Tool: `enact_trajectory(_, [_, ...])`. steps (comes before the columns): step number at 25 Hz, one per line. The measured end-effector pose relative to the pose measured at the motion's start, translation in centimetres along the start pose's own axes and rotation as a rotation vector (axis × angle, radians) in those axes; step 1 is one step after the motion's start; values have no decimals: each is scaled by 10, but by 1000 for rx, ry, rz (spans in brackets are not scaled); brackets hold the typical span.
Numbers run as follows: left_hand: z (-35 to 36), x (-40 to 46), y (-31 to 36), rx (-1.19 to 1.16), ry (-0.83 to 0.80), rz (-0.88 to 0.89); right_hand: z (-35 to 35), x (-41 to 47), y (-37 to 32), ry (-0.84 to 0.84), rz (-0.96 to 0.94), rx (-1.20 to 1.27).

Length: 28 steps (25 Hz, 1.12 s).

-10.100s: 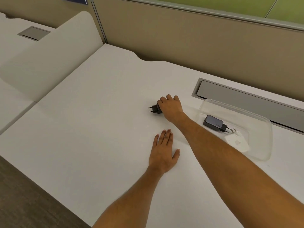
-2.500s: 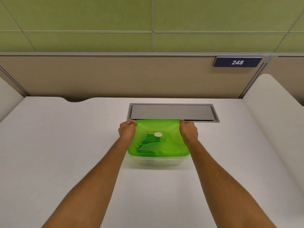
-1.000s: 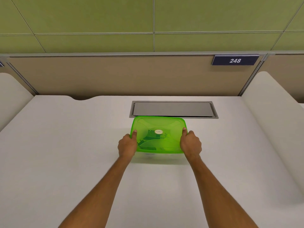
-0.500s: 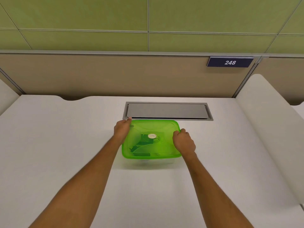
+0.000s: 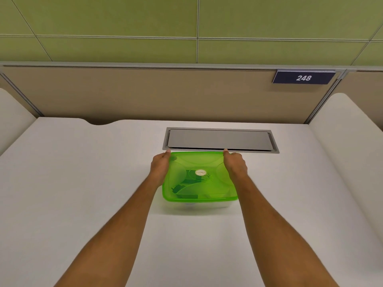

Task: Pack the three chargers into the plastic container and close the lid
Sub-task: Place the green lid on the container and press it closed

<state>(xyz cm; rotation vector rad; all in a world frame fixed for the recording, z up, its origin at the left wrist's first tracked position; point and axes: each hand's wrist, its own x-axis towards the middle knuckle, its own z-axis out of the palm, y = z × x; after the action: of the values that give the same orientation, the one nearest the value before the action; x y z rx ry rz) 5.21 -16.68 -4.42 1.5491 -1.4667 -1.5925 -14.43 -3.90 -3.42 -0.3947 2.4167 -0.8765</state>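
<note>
A clear plastic container point(image 5: 199, 205) stands on the white desk point(image 5: 83, 183), covered by a translucent green lid point(image 5: 207, 187) with a small round sticker. Dark shapes of chargers point(image 5: 186, 185) show through the lid; I cannot tell them apart. My left hand point(image 5: 160, 165) presses the lid's far left corner, fingers curled over the edge. My right hand point(image 5: 234, 163) presses the far right corner the same way.
A grey metal cable hatch point(image 5: 219, 139) is set into the desk just behind the container. A beige partition point(image 5: 145, 92) with a "248" sign point(image 5: 303, 78) closes off the back. White curved dividers point(image 5: 348, 129) stand at both sides.
Both hands moved from the lid's near corners to its far corners, the left hand first, then the right. The container stayed in place with the lid on.
</note>
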Motion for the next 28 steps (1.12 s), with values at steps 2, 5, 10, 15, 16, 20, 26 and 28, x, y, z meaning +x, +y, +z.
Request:
enact_trajectory(2, [1,1,6,71,29,-8,1,1,-1,11,6,5])
enact_trajectory(5, [2,4,12,111,52,-38,3,-1,0,59,21,-7])
enact_trajectory(10, [9,1,6,203,149,81,6,0,-1,91,34,-17])
enact_trajectory(15, [11,0,2,182,206,102,7,2,0,93,46,12])
enact_trajectory(16, [11,0,2,169,204,98,7,3,0,76,50,40])
enact_trajectory(20, [9,-1,3,97,186,-2,3,9,-3,27,106,132])
enact_trajectory(26, [11,-5,6,190,270,21,2,16,0,34,151,339])
enact_trajectory(28, [12,-3,8,227,260,16,2,18,0,46,163,335])
